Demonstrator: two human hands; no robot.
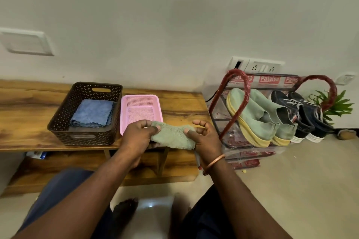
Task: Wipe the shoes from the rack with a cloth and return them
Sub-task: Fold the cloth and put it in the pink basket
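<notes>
A pale wall (174, 15) backs a low wooden desk (184, 106). The green cloth (172, 137) is held in the air over the desk's front edge, just in front of the pink tray (124, 114), stretched between both hands. The left hand (138, 134) has its grip clamped on the cloth's left end, thumb and fingers pinching it. The right hand (206, 137) grips the right end with the thumb on top and the other fingers loosely curled above.

No shoe is out yet. The green shoes (258, 114) and the dark sneakers (303, 114) sit tilted, side by side, on the rack (240, 103) just right of the desk.

The right hand's hold looks thin, so the cloth could slip from it when that hand reaches away. The rack's red hoop crosses in front of a green shoe, so a careless pull could snag the shoe there or knock its neighbour off. The rack looks light, and loose plastic wrapping (252, 154) hangs on it, so it might shift too.

"Patelsa" reads in white on red labels (269, 79) along the rack's top rail, with the outer ones partly hidden. The plate on the brown basket (64, 114), which holds blue cloths (93, 111), is unreadable.
</notes>
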